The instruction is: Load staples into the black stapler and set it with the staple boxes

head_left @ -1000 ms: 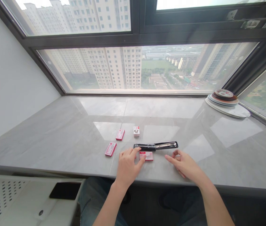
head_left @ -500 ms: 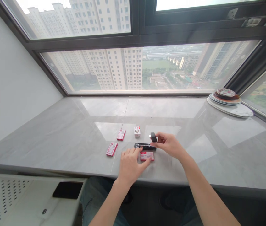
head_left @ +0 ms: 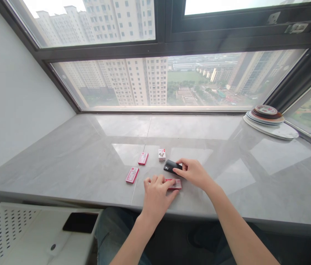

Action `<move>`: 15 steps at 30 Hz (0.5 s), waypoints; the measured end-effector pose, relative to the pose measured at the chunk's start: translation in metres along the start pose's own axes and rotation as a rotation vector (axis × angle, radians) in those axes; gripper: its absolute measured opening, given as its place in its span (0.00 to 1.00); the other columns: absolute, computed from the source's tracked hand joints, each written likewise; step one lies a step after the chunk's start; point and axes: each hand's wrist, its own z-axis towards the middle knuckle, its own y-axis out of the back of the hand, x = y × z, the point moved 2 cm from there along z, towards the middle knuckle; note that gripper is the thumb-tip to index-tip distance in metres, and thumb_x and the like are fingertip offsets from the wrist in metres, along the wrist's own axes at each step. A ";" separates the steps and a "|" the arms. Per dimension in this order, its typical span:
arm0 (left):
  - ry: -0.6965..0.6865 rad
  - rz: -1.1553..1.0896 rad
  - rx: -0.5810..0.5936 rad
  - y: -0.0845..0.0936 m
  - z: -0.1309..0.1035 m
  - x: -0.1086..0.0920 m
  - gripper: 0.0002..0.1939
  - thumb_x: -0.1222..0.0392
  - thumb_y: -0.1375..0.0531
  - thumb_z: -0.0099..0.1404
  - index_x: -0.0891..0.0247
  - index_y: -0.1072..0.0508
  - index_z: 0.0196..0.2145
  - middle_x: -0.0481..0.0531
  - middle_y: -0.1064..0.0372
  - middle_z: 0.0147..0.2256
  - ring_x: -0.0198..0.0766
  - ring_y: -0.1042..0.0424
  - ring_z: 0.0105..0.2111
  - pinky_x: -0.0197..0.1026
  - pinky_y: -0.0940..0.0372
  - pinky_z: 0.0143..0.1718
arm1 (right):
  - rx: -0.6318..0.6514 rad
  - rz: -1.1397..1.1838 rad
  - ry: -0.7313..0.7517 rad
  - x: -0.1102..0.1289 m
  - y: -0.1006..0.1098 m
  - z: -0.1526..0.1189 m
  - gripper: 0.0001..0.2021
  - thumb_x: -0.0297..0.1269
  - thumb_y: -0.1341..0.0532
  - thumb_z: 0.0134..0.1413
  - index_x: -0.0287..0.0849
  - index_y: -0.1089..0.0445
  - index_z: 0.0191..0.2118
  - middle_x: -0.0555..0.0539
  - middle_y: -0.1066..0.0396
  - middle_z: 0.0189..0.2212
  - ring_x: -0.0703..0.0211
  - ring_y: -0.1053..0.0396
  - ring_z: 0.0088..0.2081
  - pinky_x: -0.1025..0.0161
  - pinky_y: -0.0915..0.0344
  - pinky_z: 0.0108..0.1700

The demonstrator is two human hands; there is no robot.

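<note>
A black stapler, its top arm down, lies slanted on the grey stone sill. My right hand is closed on the stapler's right end, thumb on the near side and fingers on the far side. Just in front of it lies a red and white staple box, partly covered by my left hand. The index finger rests over this box and the thumb is at its near edge. Beyond the stapler stands a small white box with a picture on it.
Two more red and white staple boxes lie to the left. Stacked plates stand at the right by the window. A dark flat object lies on the white perforated piece below the sill's front edge.
The stapler's raised black top arm has come down, and the stapler now lies tilted. My left hand has moved off the stapler onto the staple box.
</note>
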 end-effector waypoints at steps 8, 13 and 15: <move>0.323 0.190 -0.232 0.039 -0.007 0.084 0.08 0.52 0.32 0.63 0.56 0.25 0.34 0.56 0.31 0.49 0.56 0.35 0.52 0.61 0.44 0.56 | -0.030 0.034 -0.043 -0.022 0.009 -0.021 0.17 0.55 0.36 0.60 0.46 0.23 0.43 0.57 0.41 0.21 0.62 0.40 0.24 0.64 0.45 0.29; 0.171 0.012 -0.169 0.040 0.004 0.117 0.12 0.53 0.32 0.63 0.58 0.31 0.31 0.55 0.39 0.64 0.56 0.42 0.63 0.58 0.42 0.62 | -0.053 0.014 -0.038 -0.023 0.007 -0.022 0.17 0.55 0.36 0.60 0.46 0.23 0.42 0.57 0.41 0.21 0.62 0.40 0.24 0.64 0.45 0.29; 0.095 -0.099 -0.106 0.034 0.009 0.119 0.11 0.53 0.36 0.67 0.59 0.32 0.32 0.54 0.45 0.69 0.54 0.47 0.69 0.55 0.42 0.64 | -0.056 0.002 -0.036 -0.022 0.006 -0.022 0.17 0.54 0.36 0.60 0.46 0.23 0.43 0.56 0.41 0.21 0.62 0.40 0.24 0.64 0.45 0.29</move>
